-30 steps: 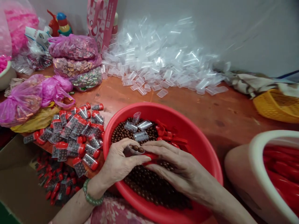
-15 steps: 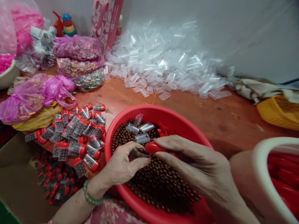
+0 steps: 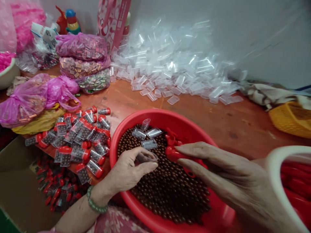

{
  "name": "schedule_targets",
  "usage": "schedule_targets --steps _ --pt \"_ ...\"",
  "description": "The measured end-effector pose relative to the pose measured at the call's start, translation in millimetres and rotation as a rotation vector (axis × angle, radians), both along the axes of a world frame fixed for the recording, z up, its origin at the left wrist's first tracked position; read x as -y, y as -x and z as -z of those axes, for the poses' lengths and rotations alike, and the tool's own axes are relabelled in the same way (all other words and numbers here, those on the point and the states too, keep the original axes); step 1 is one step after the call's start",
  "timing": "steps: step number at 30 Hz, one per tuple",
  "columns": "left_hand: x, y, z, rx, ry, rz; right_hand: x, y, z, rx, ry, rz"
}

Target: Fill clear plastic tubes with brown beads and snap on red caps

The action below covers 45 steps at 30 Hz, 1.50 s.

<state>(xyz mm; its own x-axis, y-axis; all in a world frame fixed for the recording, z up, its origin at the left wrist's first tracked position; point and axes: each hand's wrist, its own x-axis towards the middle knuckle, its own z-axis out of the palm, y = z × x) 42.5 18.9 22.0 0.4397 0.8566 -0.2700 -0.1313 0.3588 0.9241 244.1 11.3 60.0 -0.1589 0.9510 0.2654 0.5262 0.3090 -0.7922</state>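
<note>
My left hand (image 3: 132, 170) pinches a small clear plastic case (image 3: 145, 157), its open mouth turned to the right. Over the right part of the red basin (image 3: 150, 113), my right hand (image 3: 218, 174) has thumb and fingers closed on a red plastic piece (image 3: 172, 153). The hand partly hides this piece, and its full shape cannot be told. Glossy brown beads (image 3: 167, 187) fill much of the basin. Several clear cases (image 3: 149, 144) lie on top of the beads. More red plastic pieces (image 3: 171, 137) rest against the basin's far inner side.
Bead-filled cases with red caps (image 3: 82, 129) are heaped left of the basin, above a cardboard box (image 3: 14, 168) holding more. Clear cases (image 3: 170, 71) pile against the wall. Pink bags (image 3: 82, 48) stand back left. At right are a white tub (image 3: 274, 158) and a yellow basket (image 3: 289, 118).
My right hand has drawn away to the right from the clear case, with the red piece between its fingers. My left hand stays nearly in place, and the case's mouth now shows.
</note>
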Motion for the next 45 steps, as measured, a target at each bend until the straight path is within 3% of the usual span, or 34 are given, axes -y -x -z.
schedule_targets --steps 3,6,9,15,20,25,32,37,45 --pt "0 -1 3.8 0.035 0.03 0.012 -1 15 2.3 -0.138 -0.01 0.049" --pt "1 -2 5.9 0.149 0.047 0.019 -2 35 5.1 -0.219 -0.006 0.009" --pt "1 -2 4.1 0.262 0.031 0.045 -2 47 9.8 -0.206 -0.013 -0.053" --pt "1 -2 -0.6 0.237 0.051 0.079 -1 46 20.0 -0.161 -0.016 -0.044" --pt "1 -1 3.2 0.297 0.07 0.07 3 45 28.7 0.02 -0.171 -0.103" --pt "1 -1 4.6 0.321 0.253 0.04 3 45 41.5 0.362 -0.361 -0.159" --pt "-1 -3 4.5 0.367 0.293 0.022 0 53 44.9 0.521 -0.581 -0.077" --pt "-1 -3 7.6 0.349 0.259 0.021 2 55 45.5 0.531 -0.62 -0.064" --pt "-1 -3 9.2 0.43 0.416 0.047 3 54 40.8 0.632 -0.509 -0.097"
